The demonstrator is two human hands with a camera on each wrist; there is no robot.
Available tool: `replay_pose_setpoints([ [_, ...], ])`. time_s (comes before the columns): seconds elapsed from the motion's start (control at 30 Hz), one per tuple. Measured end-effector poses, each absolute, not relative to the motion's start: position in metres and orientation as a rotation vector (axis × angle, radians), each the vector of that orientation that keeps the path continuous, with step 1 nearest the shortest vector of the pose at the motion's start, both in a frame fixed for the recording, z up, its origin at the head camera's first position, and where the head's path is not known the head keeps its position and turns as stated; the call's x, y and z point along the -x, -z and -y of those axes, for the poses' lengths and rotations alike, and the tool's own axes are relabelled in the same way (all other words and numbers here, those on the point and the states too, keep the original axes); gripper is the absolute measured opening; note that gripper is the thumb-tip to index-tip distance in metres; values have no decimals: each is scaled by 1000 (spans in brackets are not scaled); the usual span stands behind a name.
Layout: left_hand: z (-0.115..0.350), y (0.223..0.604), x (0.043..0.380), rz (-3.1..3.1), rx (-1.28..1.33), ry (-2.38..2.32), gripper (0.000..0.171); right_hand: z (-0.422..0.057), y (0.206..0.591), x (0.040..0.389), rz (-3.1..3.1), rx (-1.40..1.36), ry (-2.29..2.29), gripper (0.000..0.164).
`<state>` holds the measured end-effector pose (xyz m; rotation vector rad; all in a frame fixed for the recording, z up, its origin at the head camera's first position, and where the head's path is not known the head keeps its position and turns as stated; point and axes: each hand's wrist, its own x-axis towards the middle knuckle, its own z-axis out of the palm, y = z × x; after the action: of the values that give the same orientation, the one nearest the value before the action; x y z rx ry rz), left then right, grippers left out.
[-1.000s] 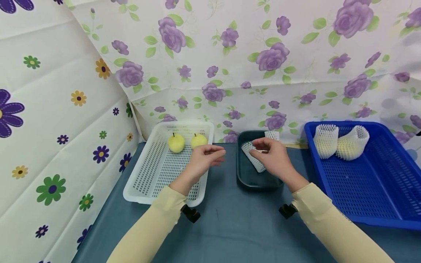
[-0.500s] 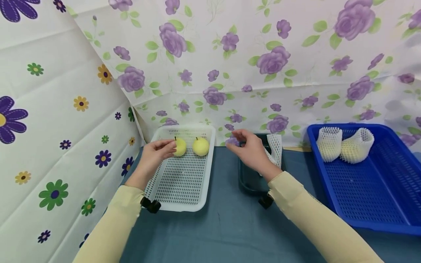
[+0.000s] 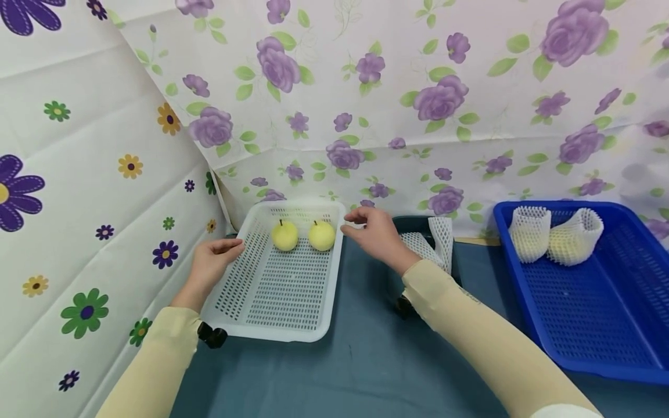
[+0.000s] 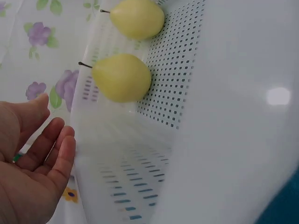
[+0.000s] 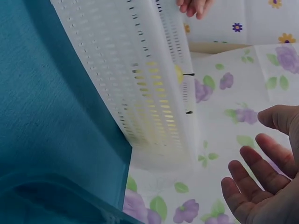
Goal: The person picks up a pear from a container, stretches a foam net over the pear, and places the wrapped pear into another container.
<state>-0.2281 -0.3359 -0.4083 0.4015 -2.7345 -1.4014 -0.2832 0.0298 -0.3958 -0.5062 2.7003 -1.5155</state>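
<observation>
Two yellow pears sit at the back of a white perforated basket [image 3: 292, 334]: a left pear [image 3: 284, 236] and a right pear [image 3: 321, 235], stems up. My left hand [image 3: 207, 264] is at the basket's left rim, its fingers loosely bent with nothing in them; the left wrist view shows the hand [image 4: 39, 154] just outside the rim. On the opposite side, my right hand [image 3: 373, 232] hovers by the back right corner of the rim. In the right wrist view its fingers [image 5: 254, 170] are spread and hold nothing.
A dark green bin [image 3: 413, 223] right of the basket contains white foam net sleeves [image 3: 443, 238], partly hidden by my right forearm. Further right, a blue basket [image 3: 590, 325] holds two pears in foam nets [image 3: 530, 235]. A flowered sheet [image 3: 397, 104] hangs behind.
My left hand has moved left across the white basket to its left rim. My right hand has moved left from over the green bin to the basket's right rim. Both stay without anything held.
</observation>
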Motion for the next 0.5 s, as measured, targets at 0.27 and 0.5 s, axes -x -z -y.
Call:
replay_pose_setpoints([
  [0.27,351,413,228,2659,-561,1397,42,-13,398,295,-2748,502,1416,37],
  [0.5,367,418,221,2701,-578,1391,43,0,397,300,-2761,523,1360,48],
])
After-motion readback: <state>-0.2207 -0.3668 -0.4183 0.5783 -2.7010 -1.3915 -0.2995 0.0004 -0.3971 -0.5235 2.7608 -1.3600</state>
